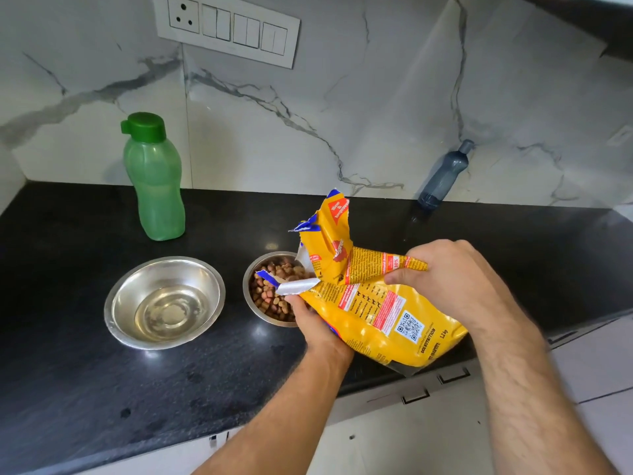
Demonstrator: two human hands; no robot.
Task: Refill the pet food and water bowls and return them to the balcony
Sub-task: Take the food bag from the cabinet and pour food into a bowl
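Note:
A yellow pet food bag [376, 313] lies tilted over the black counter, its torn mouth at a small steel bowl [251, 279] that holds brown kibble [270, 289]. My left hand [315, 327] grips the bag from below near its opening. My right hand [455, 279] grips the folded upper edge of the bag. To the left stands a larger steel bowl [118, 303] with a little water in its bottom. A green bottle [154, 180] with its cap on stands behind that bowl.
A dark blue-grey bottle [445, 176] leans against the marble wall at the back right. A switch panel [226, 29] is on the wall above. The counter's front edge [171, 437] runs diagonally, with white drawers [428, 423] below.

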